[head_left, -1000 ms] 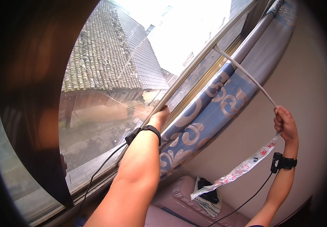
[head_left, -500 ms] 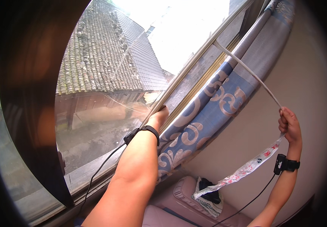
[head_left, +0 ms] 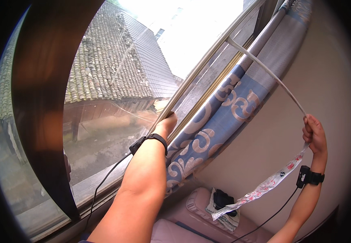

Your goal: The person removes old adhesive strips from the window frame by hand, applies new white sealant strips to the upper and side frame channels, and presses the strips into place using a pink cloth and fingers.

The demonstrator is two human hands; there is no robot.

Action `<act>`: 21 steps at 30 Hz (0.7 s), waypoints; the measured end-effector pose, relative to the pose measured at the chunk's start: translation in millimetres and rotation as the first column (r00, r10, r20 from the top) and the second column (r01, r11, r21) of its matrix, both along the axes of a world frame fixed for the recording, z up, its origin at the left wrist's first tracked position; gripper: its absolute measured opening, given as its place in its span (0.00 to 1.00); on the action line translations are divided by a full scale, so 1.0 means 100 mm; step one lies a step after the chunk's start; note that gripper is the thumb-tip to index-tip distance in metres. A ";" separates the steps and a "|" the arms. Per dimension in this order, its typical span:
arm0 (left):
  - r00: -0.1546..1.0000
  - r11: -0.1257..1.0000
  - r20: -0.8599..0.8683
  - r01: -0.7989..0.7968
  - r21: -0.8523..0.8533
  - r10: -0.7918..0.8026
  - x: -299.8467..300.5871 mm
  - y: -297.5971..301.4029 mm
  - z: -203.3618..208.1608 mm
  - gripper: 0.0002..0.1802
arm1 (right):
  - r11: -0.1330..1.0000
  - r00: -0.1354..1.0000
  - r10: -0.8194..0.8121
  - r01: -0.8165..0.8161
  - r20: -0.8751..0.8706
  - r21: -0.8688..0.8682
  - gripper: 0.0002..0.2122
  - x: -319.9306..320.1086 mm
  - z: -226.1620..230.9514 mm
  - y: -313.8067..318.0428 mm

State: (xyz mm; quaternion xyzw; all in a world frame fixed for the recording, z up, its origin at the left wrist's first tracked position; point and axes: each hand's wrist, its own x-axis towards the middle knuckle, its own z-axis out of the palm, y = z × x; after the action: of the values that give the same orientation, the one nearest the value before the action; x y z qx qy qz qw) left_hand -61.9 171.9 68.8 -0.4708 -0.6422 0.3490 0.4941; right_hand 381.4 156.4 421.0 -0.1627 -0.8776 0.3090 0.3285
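Note:
My left hand (head_left: 167, 122) is closed at the edge of the window frame (head_left: 193, 77), with most of its fingers hidden by the hand and frame. Over at the right, my raised right hand (head_left: 315, 135) pinches a pale strip (head_left: 271, 73). From the upper part of the frame edge, the strip runs fairly taut across the curtain to that hand. Below my fingers a flat, white, red-printed band (head_left: 266, 185) hangs and curves down to the left; whether it is one piece with the strip I cannot tell.
A blue and grey patterned curtain (head_left: 224, 117) is gathered beside the window. Underneath, a pinkish padded seat or bed (head_left: 195, 202) bears a dark item (head_left: 223, 199) on folded cloth. Black cables trail from the bands on both wrists. Tiled roofs (head_left: 106, 60) show through the glass.
The view has shifted slightly, so the window, curtain and left arm sit a little further left. My right hand keeps its pinch on the strip, and my left hand stays at the frame edge.

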 end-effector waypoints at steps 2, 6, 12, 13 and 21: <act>0.999 0.999 0.033 0.026 -0.023 -0.025 -0.05 0.02 -0.03 0.20 | 1.000 1.000 0.006 -0.006 -0.006 0.009 0.10 0.02 -0.01 0.01; 1.000 0.998 -0.002 0.016 -0.064 -0.017 -0.07 0.08 -0.05 0.19 | 0.999 0.999 -0.033 0.034 -0.034 0.035 0.10 0.07 -0.02 0.02; 0.995 0.990 -0.080 0.044 -0.135 -0.055 -0.06 0.03 0.01 0.14 | 0.997 0.998 -0.016 0.020 -0.054 0.075 0.11 0.17 0.00 0.14; 0.997 0.991 -0.056 0.047 -0.126 -0.054 -0.08 0.08 -0.04 0.14 | 0.997 0.999 -0.018 0.022 -0.049 0.077 0.12 0.17 0.02 0.13; 0.989 0.996 0.127 0.081 -0.039 -0.075 0.04 -0.01 0.01 0.18 | 0.996 0.997 -0.036 0.042 -0.070 0.083 0.13 0.33 0.07 0.14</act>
State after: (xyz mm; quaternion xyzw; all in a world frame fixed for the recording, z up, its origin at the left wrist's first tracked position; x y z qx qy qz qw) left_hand -57.7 171.1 70.3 -0.5274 -0.6453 0.3132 0.4554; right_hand 414.2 170.2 427.6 -0.1552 -0.8747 0.2704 0.3711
